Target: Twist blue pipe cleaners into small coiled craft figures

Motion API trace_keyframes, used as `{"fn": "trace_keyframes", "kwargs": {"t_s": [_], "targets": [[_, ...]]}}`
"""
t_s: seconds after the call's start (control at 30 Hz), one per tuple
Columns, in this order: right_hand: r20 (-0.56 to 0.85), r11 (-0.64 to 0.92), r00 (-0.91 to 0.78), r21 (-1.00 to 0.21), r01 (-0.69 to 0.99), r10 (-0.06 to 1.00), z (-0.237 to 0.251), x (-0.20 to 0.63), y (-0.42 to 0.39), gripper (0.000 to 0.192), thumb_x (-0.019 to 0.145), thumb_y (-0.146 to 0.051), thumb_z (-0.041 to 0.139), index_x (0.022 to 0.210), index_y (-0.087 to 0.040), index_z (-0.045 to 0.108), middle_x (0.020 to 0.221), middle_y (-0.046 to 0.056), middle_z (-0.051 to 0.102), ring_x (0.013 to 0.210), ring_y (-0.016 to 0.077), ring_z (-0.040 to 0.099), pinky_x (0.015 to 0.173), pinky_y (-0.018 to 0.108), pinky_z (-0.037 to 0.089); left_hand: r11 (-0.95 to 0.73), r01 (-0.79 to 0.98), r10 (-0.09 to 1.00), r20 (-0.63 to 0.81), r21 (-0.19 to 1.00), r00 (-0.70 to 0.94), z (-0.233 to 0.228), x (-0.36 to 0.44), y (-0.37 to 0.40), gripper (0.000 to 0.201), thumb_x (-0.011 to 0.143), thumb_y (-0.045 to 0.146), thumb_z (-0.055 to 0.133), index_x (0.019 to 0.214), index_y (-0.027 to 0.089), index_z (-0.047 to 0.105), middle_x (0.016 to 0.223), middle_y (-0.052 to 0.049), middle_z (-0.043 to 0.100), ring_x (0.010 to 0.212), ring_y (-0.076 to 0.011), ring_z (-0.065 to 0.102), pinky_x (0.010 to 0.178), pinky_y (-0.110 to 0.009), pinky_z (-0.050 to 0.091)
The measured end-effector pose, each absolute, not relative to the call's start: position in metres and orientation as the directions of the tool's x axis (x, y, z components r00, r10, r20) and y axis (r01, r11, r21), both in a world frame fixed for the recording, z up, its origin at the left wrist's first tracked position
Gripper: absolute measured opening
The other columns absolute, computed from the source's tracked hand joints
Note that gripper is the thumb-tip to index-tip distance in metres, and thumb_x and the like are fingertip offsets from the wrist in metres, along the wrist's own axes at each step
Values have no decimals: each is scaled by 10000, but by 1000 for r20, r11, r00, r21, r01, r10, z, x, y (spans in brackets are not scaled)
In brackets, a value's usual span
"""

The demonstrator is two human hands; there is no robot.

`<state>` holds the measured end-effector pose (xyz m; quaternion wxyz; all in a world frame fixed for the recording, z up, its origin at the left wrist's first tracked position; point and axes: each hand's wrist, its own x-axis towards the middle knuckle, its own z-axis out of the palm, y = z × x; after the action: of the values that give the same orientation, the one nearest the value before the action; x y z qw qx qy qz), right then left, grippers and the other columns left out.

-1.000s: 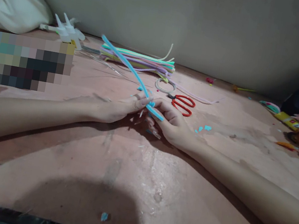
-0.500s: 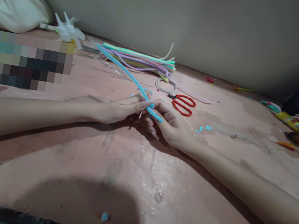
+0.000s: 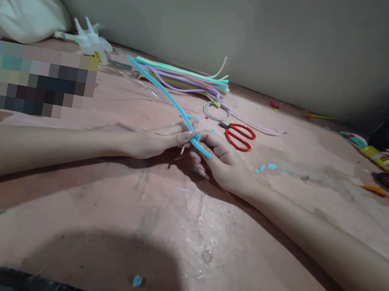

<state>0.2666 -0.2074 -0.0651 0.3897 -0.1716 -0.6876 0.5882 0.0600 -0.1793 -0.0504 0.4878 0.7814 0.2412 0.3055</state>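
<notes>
A long blue pipe cleaner (image 3: 168, 93) slants from the upper left down into my two hands, its short end poking out toward the lower right. My left hand (image 3: 177, 137) pinches it, thumb on top. Right beside it, my right hand (image 3: 218, 152) is closed around the lower part, fingers curled under. A small blue loop or twist shows where the fingertips meet; its detail is too small to tell. Just behind my right hand lie scissors (image 3: 240, 137) with red handles and a pale ring-shaped roll (image 3: 217, 112).
Behind lies a bundle of pastel pipe cleaners (image 3: 183, 78). White nozzle bottles (image 3: 90, 39) and a white bag (image 3: 23, 5) stand at the back left. Blue scraps (image 3: 271, 166) dot the pink table (image 3: 110, 216). Coloured craft bits and a yellow tube (image 3: 376, 156) lie at right.
The hands and the blue pipe cleaner hold almost the same pose. The whole view has shifted very slightly.
</notes>
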Motion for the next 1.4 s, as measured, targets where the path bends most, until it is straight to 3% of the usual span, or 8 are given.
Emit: {"fn": "trace_keyframes", "kwargs": {"t_s": [0.17, 0.43, 0.67, 0.87, 0.93, 1.03, 1.23, 1.4], "targets": [[307, 271, -648, -950, -158, 697, -62, 269, -210, 319, 1113, -496, 615, 1062, -181, 628, 752, -58, 532, 581, 59, 465, 542, 205, 393, -399, 69, 612, 210, 914, 762, -43, 60, -183, 577, 1039, 785, 491, 869, 235, 530, 783, -1, 509, 664, -156, 465, 612, -276, 486], [272, 222, -619, -962, -159, 737, -60, 266, -208, 404, 1063, -578, 662, 980, -187, 608, 678, -75, 520, 519, 52, 421, 479, 198, 337, -413, 93, 687, 243, 906, 684, -48, 60, -182, 596, 1010, 817, 518, 876, 237, 535, 768, 11, 502, 674, -156, 468, 627, -270, 500], [105, 95, -603, -994, -49, 791, -58, 267, -211, 419, 1057, -555, 672, 886, -207, 513, 646, -87, 498, 473, 44, 375, 432, 198, 269, -417, 70, 724, 284, 906, 629, -43, 62, -185, 599, 1009, 763, 594, 800, 203, 560, 693, 23, 479, 577, -115, 424, 506, -245, 398], [299, 397, -603, -917, 31, 739, -59, 266, -214, 266, 1042, -421, 719, 1020, -205, 565, 915, -8, 637, 796, 120, 602, 704, 246, 511, -385, 81, 743, 257, 919, 618, -40, 62, -186, 565, 1036, 687, 614, 776, 186, 594, 625, 24, 518, 509, -92, 420, 443, -222, 342], [360, 483, -591, -873, 58, 721, -56, 267, -214, 220, 1066, -399, 681, 1021, -205, 587, 937, 4, 636, 864, 138, 603, 779, 270, 517, -388, 53, 743, 278, 920, 608, -40, 64, -188, 557, 1014, 692, 653, 794, 183, 608, 638, 20, 543, 516, -93, 452, 447, -216, 363], [388, 515, -572, -854, 71, 723, -50, 266, -215, 340, 1121, -481, 576, 907, -217, 564, 809, -12, 566, 799, 139, 557, 723, 268, 473, -314, 38, 757, 226, 949, 613, -39, 65, -192, 577, 1012, 712, 640, 784, 184, 600, 607, 25, 514, 466, -86, 429, 404, -212, 327], [269, 316, -588, -949, -24, 763, -51, 267, -216, 487, 1087, -629, 582, 828, -221, 524, 682, -50, 472, 591, 97, 421, 531, 240, 353, -282, 55, 795, 201, 958, 573, -40, 63, -194, 596, 1021, 707, 625, 725, 192, 568, 543, 33, 440, 430, -87, 373, 378, -226, 283], [209, 199, -604, -976, -84, 769, -58, 268, -213, 469, 1078, -616, 606, 875, -193, 594, 742, -32, 609, 534, 65, 455, 488, 230, 349, -315, 27, 779, 242, 949, 578, -40, 64, -192, 624, 1041, 672, 626, 658, 194, 503, 529, 36, 408, 431, -79, 339, 388, -238, 284]]}}
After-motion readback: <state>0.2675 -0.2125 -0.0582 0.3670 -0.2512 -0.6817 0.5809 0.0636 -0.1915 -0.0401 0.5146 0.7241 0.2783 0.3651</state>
